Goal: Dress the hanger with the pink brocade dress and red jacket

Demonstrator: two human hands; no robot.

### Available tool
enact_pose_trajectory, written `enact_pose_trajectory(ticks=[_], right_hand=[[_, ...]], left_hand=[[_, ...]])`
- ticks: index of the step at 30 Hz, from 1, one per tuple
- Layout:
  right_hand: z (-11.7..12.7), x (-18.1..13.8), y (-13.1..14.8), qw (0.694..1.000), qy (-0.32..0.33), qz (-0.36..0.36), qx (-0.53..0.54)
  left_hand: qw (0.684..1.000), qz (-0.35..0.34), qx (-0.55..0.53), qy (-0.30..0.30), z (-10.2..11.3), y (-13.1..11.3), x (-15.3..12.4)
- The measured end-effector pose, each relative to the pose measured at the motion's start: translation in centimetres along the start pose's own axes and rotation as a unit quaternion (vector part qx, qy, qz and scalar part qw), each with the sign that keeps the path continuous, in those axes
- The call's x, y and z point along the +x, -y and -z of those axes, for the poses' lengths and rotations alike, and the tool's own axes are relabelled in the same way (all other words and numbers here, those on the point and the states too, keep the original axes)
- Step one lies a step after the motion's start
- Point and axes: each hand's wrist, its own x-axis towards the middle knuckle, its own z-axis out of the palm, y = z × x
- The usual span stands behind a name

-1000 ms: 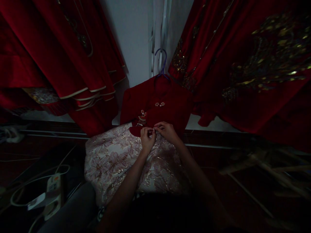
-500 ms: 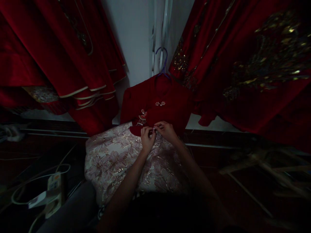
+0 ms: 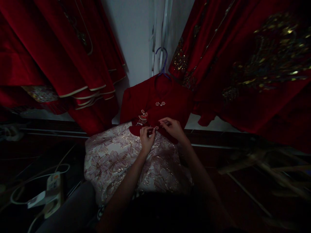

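A short red jacket hangs on a purple hanger in front of me, its lower edge over a pale floral brocade skirt. Beaded flower ornaments sit at its chest, and a tasselled beaded brooch lies left of centre. My left hand pinches the jacket's hem beside a small beaded flower. Just above and right of that flower, my right hand is raised off the cloth, thumb and fingertips pressed together. Anything between them is too small and dark to see.
Red garments with gold trim hang at the left, and red ones with gold sequins at the right. A white power strip with cables lies at lower left. Wooden bars stand at the right. The light is dim.
My right hand has drawn away from the left, up and to the right, uncovering the small beaded flower. My left hand stays at the hem.
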Motion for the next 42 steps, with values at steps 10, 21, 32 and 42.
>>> enact_pose_trajectory(ticks=[10, 21, 32, 42], right_hand=[[-2.2, 0.0, -2.7, 0.997, 0.074, -0.029, -0.003], [-2.9, -0.1, -3.5, 0.998, 0.051, -0.04, 0.017], [1.6, -0.5, -1.3, 0.985, 0.148, -0.061, 0.064], [0.9, -0.4, -1.9, 0.985, 0.157, -0.042, 0.06]], left_hand=[[1.0, -0.007, -0.001, 0.013, 0.0, 0.4, -0.1], [0.994, 0.073, -0.073, 0.041, 0.3, -0.2, 0.5], [0.859, 0.329, -0.392, 0.022, 0.7, 0.5, 8.2], [0.814, 0.362, -0.454, 0.033, 0.6, -0.2, 8.5]])
